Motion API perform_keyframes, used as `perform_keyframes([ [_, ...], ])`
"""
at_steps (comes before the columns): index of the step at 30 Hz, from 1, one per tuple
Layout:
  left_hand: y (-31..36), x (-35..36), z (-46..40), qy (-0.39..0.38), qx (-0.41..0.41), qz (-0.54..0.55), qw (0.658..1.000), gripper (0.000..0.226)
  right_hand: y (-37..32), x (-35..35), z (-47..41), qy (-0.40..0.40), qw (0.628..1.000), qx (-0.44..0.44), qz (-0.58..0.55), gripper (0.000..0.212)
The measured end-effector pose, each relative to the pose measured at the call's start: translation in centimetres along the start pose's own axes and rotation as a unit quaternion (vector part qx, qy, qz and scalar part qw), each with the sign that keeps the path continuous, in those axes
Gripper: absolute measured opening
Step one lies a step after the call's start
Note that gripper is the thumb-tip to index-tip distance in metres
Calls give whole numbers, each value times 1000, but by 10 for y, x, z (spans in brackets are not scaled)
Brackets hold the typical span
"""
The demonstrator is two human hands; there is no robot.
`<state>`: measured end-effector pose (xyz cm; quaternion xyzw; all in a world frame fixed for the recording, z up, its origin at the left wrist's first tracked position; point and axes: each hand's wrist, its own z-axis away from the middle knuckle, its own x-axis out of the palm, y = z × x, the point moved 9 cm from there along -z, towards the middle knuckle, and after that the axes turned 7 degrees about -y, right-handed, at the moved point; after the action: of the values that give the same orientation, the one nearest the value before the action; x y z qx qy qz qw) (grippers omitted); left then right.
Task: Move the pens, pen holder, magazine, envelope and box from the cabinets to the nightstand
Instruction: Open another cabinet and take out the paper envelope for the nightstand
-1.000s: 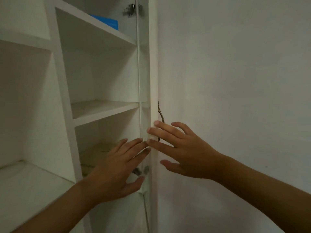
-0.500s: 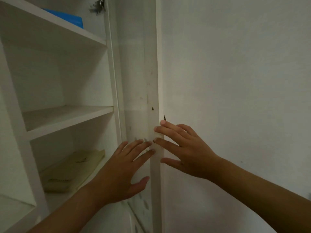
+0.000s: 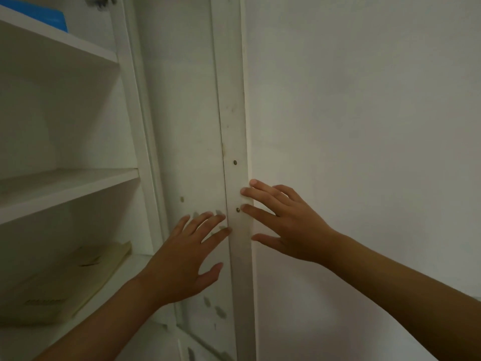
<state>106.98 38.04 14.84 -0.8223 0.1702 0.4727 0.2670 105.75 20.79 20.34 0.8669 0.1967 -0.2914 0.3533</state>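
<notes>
A beige envelope lies flat on the lowest visible shelf of the white cabinet, at the lower left. A blue box sits on the top shelf at the upper left, partly cut off by the frame. My left hand presses with straight fingers against the inner face of the open cabinet door. My right hand rests with spread fingers on that door's edge and outer side. Neither hand holds anything. No pens, pen holder or magazine show.
A plain white wall fills the right half of the view, close behind the door. A metal hinge shows at the top. The middle shelf carries nothing that I can see.
The door has swung further open toward the wall, with both hands staying on it. My view has shifted right, so the shelves and envelope now sit further left.
</notes>
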Motion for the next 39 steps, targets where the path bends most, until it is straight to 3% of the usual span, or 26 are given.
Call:
perform_keyframes([
  [10,-1,31,-58,-15,-27,-18,999,66,57,42,5,-7,1000,9,-22,53],
  [21,-12,75,-83,-64,-111,-3,992,70,94,99,9,-30,996,18,-77,60],
  [31,-2,77,-58,-71,-148,29,986,71,77,111,35,-74,993,27,-83,58],
  [39,-1,71,22,-69,-203,85,973,69,12,114,49,-96,985,33,-140,53],
])
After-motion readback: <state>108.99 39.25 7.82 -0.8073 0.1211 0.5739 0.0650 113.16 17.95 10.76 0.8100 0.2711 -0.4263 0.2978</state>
